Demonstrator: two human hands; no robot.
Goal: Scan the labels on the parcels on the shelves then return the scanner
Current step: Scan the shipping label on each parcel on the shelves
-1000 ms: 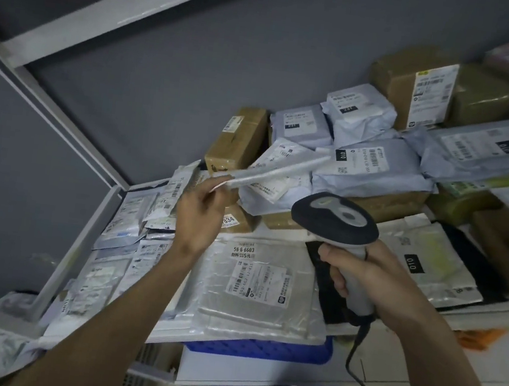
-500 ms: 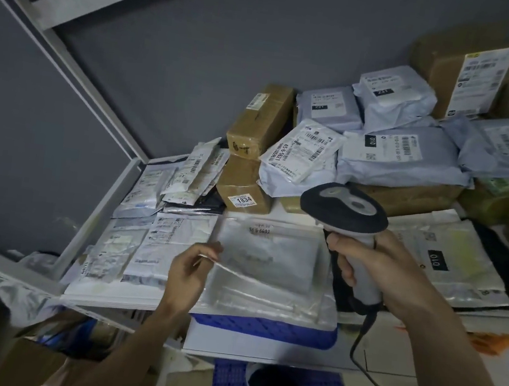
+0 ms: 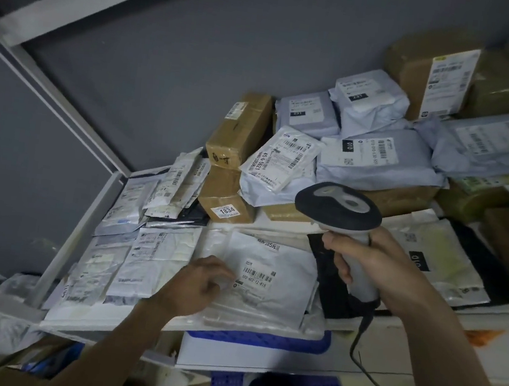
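My right hand (image 3: 375,265) grips the scanner (image 3: 341,218) by its pale handle, fingers wrapped round it; the dark oval head tilts down and left, above the near middle of the shelf (image 3: 78,235). A black cable (image 3: 363,366) hangs off the handle base in loose curls, below the shelf's front lip.

My left hand (image 3: 200,282) rests palm down on the flat white mailer (image 3: 271,278), fingers loosely bent, tips just left of its barcode label (image 3: 257,278). It grasps nothing. The mailer is smooth, slightly crinkled plastic, lying on a clear film bag that overhangs the near edge.

Left side: thin grey-white pouches (image 3: 144,243), overlapped like shingles, packed up to the raised white side rail. No free gap there.

Far middle: two tan taped cartons (image 3: 234,164), hard-cornered, the lower one marked 1834. A soft poly bag (image 3: 279,163) leans against them. Behind and right, more puffy pale bags and brown boxes stacked up to the grey back wall (image 3: 199,57).

Right of the scanner: a glossy bag (image 3: 441,257) with a black tag, lying flat.

Open room lies only above the near mailer, between my two hands.
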